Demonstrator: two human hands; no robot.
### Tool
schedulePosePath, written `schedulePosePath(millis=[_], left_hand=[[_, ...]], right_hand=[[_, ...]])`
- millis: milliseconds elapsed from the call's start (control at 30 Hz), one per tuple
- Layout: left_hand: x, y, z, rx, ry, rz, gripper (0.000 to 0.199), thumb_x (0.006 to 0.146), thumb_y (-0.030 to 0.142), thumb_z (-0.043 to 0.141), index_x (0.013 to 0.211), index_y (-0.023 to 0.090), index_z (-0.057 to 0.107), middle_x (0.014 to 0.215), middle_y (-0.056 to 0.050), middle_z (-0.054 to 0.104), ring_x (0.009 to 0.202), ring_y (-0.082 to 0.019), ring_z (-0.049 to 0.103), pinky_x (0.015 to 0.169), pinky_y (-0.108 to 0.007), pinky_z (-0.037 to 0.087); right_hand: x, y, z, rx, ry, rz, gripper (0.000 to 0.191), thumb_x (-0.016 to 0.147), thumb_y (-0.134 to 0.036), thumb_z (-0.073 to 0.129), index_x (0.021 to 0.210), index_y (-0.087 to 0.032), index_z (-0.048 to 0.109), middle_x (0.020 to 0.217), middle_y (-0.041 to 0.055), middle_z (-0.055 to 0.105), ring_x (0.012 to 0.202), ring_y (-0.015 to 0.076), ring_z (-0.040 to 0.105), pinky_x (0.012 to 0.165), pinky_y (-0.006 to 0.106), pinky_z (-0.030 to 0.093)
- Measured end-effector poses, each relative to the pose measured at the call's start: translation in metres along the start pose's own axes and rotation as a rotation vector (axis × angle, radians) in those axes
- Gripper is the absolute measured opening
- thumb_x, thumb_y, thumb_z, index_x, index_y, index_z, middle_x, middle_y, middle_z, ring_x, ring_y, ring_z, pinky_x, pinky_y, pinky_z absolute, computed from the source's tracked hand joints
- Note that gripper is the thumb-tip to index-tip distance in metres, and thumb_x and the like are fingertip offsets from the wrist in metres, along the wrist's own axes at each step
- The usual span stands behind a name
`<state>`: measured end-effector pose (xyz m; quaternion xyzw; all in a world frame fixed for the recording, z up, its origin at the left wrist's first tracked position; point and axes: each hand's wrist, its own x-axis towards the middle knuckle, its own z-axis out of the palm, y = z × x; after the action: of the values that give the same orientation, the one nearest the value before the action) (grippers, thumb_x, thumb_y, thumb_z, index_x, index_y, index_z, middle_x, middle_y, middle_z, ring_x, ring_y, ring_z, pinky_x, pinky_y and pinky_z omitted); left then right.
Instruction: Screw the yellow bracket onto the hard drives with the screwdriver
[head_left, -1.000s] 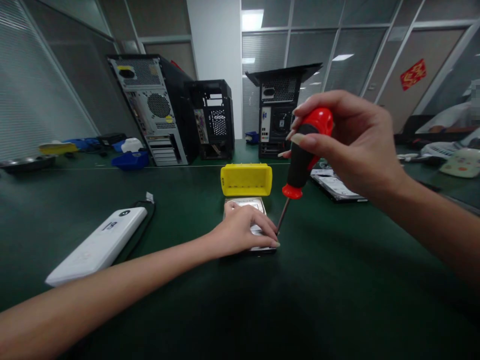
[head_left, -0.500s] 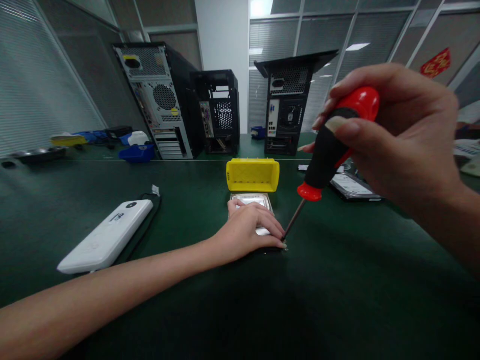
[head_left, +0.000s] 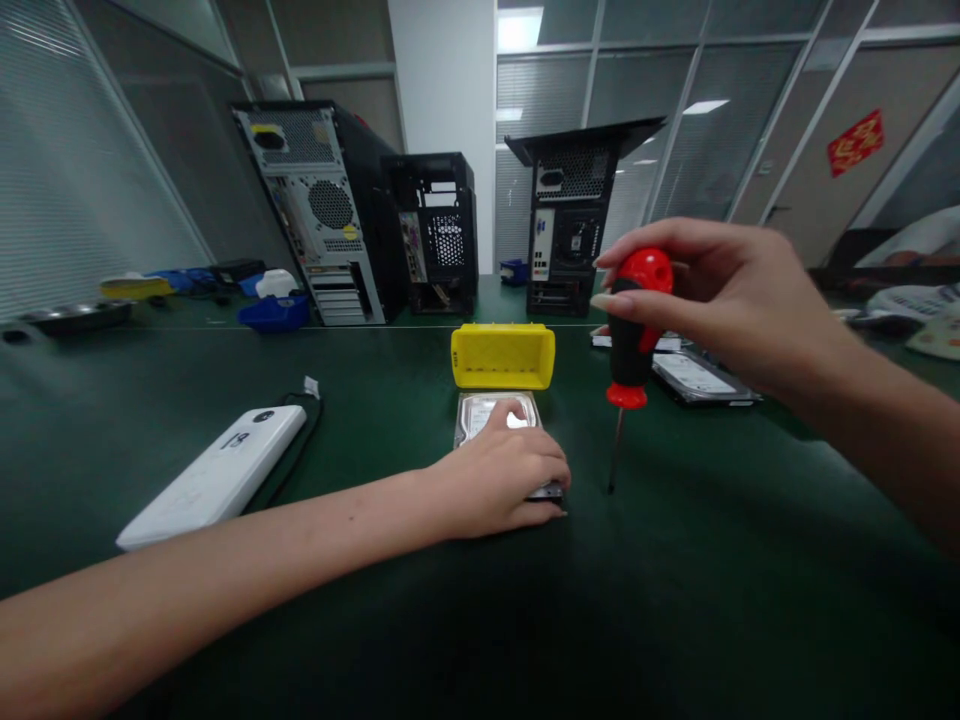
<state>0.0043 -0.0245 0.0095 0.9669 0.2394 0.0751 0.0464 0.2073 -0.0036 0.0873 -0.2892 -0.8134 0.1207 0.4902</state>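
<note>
A silver hard drive (head_left: 472, 413) lies on the green table, partly covered by my left hand (head_left: 514, 475). The fingers of that hand curl over the drive's near right corner and grip it. Right of the drive, my right hand (head_left: 712, 280) holds a red and black screwdriver (head_left: 628, 345) by its handle, near the top. The screwdriver points downward, nearly vertical, its tip apart from the drive. Whether the tip touches the table I cannot tell. Just behind the drive is a yellow plastic bin (head_left: 502, 359), its hollow side facing me.
At the back stand a large computer case (head_left: 330, 200), a bare black case (head_left: 442, 230) and another case (head_left: 570, 220). More hard drives (head_left: 697, 380) lie beyond my right hand. A white device (head_left: 217, 475) with a black cable is at left, a blue bin (head_left: 274, 313) behind it.
The screwdriver tip has moved right, away from the drive's corner, and the tool now stands more upright. My right hand is lower; my left fingers have shifted on the drive, showing more of its top.
</note>
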Motion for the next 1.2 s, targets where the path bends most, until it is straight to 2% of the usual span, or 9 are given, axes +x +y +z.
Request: schedulePosePath(millis=[100, 300, 400, 533, 700, 867, 1000, 1067, 1200], left_hand=[[0.001, 0.002, 0.001, 0.049, 0.005, 0.006, 0.016, 0.084, 0.03, 0.056, 0.096, 0.019, 0.061, 0.101, -0.004, 0.065, 0.099, -0.021, 0.056, 0.09, -0.041, 0.02], [0.008, 0.002, 0.013, 0.303, 0.077, 0.066, 0.02, 0.085, 0.035, 0.054, 0.089, 0.017, 0.064, 0.09, -0.004, 0.066, 0.089, -0.021, 0.057, 0.087, -0.042, 0.024], [0.008, 0.008, 0.02, 0.466, 0.099, 0.093, 0.018, 0.086, 0.029, 0.052, 0.084, 0.017, 0.065, 0.085, -0.004, 0.065, 0.085, -0.022, 0.058, 0.086, -0.044, 0.026], [0.005, 0.025, 0.033, 0.699, 0.164, 0.147, 0.01, 0.08, 0.017, 0.058, 0.082, 0.015, 0.068, 0.082, -0.005, 0.065, 0.082, -0.022, 0.058, 0.086, -0.04, 0.03], [-0.001, 0.038, 0.047, 0.857, 0.171, 0.191, 0.015, 0.079, 0.021, 0.057, 0.083, 0.016, 0.071, 0.087, -0.007, 0.07, 0.082, -0.02, 0.06, 0.086, -0.035, 0.035], [-0.007, 0.042, 0.046, 0.871, 0.207, 0.285, 0.022, 0.083, 0.022, 0.052, 0.087, 0.013, 0.071, 0.093, -0.009, 0.071, 0.082, -0.02, 0.063, 0.085, -0.035, 0.038], [-0.02, 0.049, 0.045, 0.829, 0.251, 0.324, 0.022, 0.082, 0.016, 0.05, 0.085, 0.012, 0.071, 0.09, -0.008, 0.072, 0.08, -0.018, 0.063, 0.086, -0.033, 0.038], [-0.026, 0.048, 0.046, 0.808, 0.295, 0.313, 0.024, 0.083, 0.014, 0.048, 0.092, 0.01, 0.07, 0.092, -0.009, 0.072, 0.083, -0.018, 0.063, 0.086, -0.033, 0.038], [-0.035, 0.034, 0.043, 0.724, 0.332, 0.267, 0.027, 0.09, 0.016, 0.044, 0.106, 0.011, 0.064, 0.104, -0.006, 0.069, 0.102, -0.018, 0.057, 0.084, -0.032, 0.036]], right_hand=[[0.001, 0.005, 0.003, -0.001, -0.025, 0.031, 0.029, 0.069, -0.03, 0.07, 0.096, -0.022, 0.067, 0.086, 0.0005, 0.065, 0.07, 0.0134, 0.061, 0.058, 0.024, 0.056], [0.001, 0.002, 0.003, -0.049, -0.037, 0.064, 0.029, 0.07, -0.03, 0.07, 0.098, -0.024, 0.066, 0.091, 0.0004, 0.065, 0.076, 0.0165, 0.062, 0.065, 0.029, 0.056], [0.0, -0.004, 0.002, -0.052, -0.039, 0.081, 0.03, 0.071, -0.028, 0.069, 0.1, -0.022, 0.065, 0.095, 0.0006, 0.064, 0.08, 0.015, 0.062, 0.067, 0.025, 0.055], [0.0, -0.011, 0.001, -0.055, -0.002, 0.064, 0.03, 0.071, -0.027, 0.07, 0.099, -0.017, 0.065, 0.094, -0.0009, 0.063, 0.08, 0.0099, 0.061, 0.07, 0.019, 0.053], [-0.001, -0.015, 0.001, -0.089, 0.113, 0.068, 0.027, 0.073, -0.02, 0.068, 0.099, -0.017, 0.065, 0.092, -0.0029, 0.063, 0.082, 0.007, 0.06, 0.072, 0.015, 0.052], [-0.001, -0.017, 0.001, -0.103, 0.149, 0.075, 0.026, 0.072, -0.024, 0.068, 0.097, -0.021, 0.066, 0.094, -0.0032, 0.063, 0.084, 0.0107, 0.061, 0.075, 0.022, 0.055], [-0.002, -0.02, 0.002, -0.103, 0.106, 0.095, 0.023, 0.072, -0.026, 0.068, 0.095, -0.03, 0.065, 0.097, -0.0038, 0.062, 0.09, 0.015, 0.061, 0.085, 0.03, 0.055], [-0.003, -0.021, 0.003, -0.113, 0.08, 0.119, 0.022, 0.072, -0.028, 0.068, 0.093, -0.032, 0.065, 0.099, -0.0036, 0.062, 0.093, 0.0168, 0.06, 0.088, 0.032, 0.054], [-0.003, -0.018, 0.006, -0.101, 0.087, 0.072, 0.026, 0.071, -0.03, 0.069, 0.096, -0.023, 0.065, 0.098, 0.0003, 0.062, 0.093, 0.0177, 0.061, 0.087, 0.033, 0.053]])
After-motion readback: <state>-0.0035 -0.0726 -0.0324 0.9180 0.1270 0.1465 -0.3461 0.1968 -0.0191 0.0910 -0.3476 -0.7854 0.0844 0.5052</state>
